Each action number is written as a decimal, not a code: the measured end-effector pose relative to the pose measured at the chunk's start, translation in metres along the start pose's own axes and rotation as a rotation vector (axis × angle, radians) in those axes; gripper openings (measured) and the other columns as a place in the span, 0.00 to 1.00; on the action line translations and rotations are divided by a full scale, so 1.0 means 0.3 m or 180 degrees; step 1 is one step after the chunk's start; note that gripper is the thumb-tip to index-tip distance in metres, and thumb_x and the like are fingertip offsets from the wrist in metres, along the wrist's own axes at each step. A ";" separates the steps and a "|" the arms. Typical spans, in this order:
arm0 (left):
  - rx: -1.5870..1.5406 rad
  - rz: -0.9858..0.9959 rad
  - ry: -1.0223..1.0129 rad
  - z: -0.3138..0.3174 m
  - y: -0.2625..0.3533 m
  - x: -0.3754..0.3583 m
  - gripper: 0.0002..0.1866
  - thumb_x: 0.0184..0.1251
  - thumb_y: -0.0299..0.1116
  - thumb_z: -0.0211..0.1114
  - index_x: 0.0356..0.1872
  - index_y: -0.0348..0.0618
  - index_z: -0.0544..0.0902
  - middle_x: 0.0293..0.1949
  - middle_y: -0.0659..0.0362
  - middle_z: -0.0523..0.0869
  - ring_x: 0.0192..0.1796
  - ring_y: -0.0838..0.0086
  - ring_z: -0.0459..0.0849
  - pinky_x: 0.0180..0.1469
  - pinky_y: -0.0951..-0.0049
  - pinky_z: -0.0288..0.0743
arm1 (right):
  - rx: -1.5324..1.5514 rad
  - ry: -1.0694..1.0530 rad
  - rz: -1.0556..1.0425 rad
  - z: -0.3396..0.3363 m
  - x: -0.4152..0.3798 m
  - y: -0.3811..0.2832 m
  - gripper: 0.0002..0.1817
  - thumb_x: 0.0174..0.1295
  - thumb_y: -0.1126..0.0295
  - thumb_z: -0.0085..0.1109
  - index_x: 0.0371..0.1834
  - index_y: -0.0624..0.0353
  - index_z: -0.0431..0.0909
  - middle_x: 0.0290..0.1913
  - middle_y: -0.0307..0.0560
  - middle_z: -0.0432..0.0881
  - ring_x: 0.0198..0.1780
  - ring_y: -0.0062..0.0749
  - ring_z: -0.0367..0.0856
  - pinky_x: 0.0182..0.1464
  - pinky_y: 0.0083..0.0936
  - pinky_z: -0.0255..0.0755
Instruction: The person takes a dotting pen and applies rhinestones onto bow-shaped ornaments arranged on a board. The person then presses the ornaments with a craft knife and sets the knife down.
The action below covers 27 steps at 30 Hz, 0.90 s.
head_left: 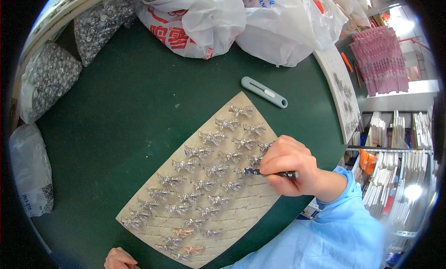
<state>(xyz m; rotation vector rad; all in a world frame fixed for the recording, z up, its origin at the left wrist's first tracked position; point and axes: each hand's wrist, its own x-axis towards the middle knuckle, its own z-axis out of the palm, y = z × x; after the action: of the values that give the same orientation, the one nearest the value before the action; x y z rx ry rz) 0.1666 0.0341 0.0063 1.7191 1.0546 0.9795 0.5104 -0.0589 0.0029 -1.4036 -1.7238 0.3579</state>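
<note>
My right hand (289,167) is closed around a black pen-like tool (281,174) with a pale pattern on its barrel. The tool's tip meets a silver bow-shaped jewelry piece (239,172) on a pale slotted board (253,199). Several rows of similar sparkling bows (199,152) sit in the board's slots, and two copper-tinted bows (194,249) are near its lower end. At the bottom edge of the view, my left hand (120,259) rests with curled fingers, apart from the board; I see nothing in it, though its lower part is cut off.
A grey-blue utility knife (264,92) lies on the green table (102,125) beyond the board. White plastic bags (204,22) line the back, and clear bags of shiny beads (49,78) stand left. Another white board (337,83) with silver pieces lies right, near shelves (395,150).
</note>
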 end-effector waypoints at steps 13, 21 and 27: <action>-0.0015 0.0112 -0.0076 -0.010 -0.012 -0.003 0.16 0.62 0.25 0.46 0.13 0.33 0.69 0.11 0.60 0.63 0.13 0.80 0.56 0.18 0.78 0.46 | 0.0123 0.0058 0.0055 -0.005 -0.001 -0.004 0.11 0.53 0.74 0.63 0.38 0.57 0.73 0.30 0.42 0.80 0.28 0.34 0.78 0.29 0.27 0.68; -0.0017 0.0011 0.0047 -0.005 -0.010 -0.011 0.14 0.58 0.25 0.47 0.13 0.33 0.70 0.11 0.61 0.62 0.14 0.80 0.57 0.19 0.78 0.46 | 0.0153 0.0111 -0.0069 -0.001 0.001 -0.001 0.07 0.57 0.73 0.58 0.37 0.59 0.73 0.28 0.43 0.79 0.26 0.33 0.77 0.29 0.25 0.67; -0.0003 -0.0040 -0.0037 -0.011 -0.008 -0.010 0.14 0.58 0.24 0.47 0.13 0.34 0.70 0.11 0.61 0.63 0.14 0.81 0.57 0.19 0.78 0.46 | 0.0145 0.0129 -0.0094 0.000 0.001 -0.001 0.05 0.59 0.72 0.56 0.37 0.60 0.73 0.27 0.44 0.79 0.25 0.31 0.77 0.28 0.24 0.67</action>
<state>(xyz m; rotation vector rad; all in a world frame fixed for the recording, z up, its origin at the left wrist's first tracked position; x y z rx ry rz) 0.1620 0.0330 0.0046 1.7134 1.0560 0.9611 0.5102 -0.0586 0.0033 -1.3428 -1.6916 0.3483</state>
